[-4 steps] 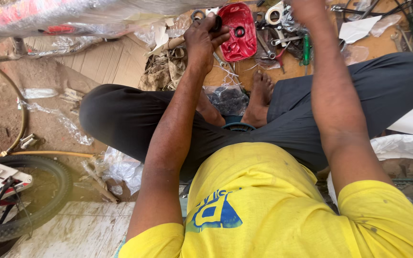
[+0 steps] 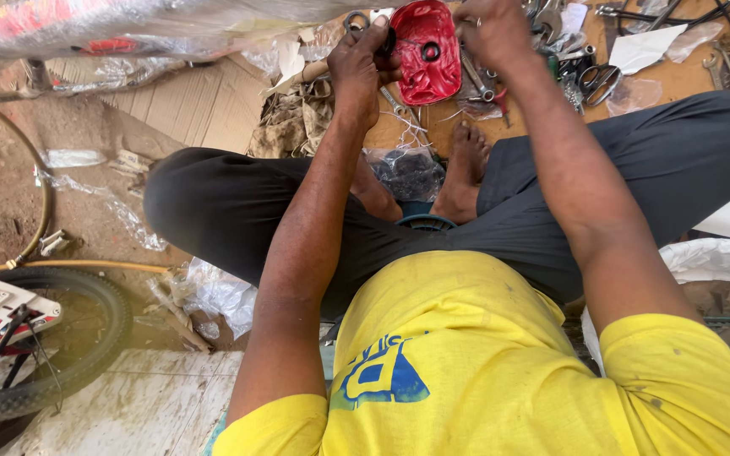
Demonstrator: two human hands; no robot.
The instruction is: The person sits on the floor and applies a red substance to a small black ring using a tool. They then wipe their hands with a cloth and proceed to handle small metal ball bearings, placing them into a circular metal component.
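I sit cross-legged and hold a red plastic cover (image 2: 426, 52) with a round hole in it, out in front of my knees. My left hand (image 2: 361, 61) grips its left edge, with a small dark part pinched at the fingertips. On the cover's right edge rests my right hand (image 2: 490, 29), fingers closed around it near the top of the view. Below the cover lie a spanner (image 2: 475, 74) and thin white string (image 2: 411, 128) on the brown board.
Scissors (image 2: 597, 80), wrenches and other tools lie scattered at the upper right. Flattened cardboard (image 2: 187, 101) and clear plastic wrap lie at the upper left. A small bicycle tyre (image 2: 69, 338) sits at the lower left by a curved hose (image 2: 40, 203). A plastic bag (image 2: 407, 169) lies by my feet.
My right hand has moved in from the right and now holds the red cover's right edge. The left hand stays on the left edge.
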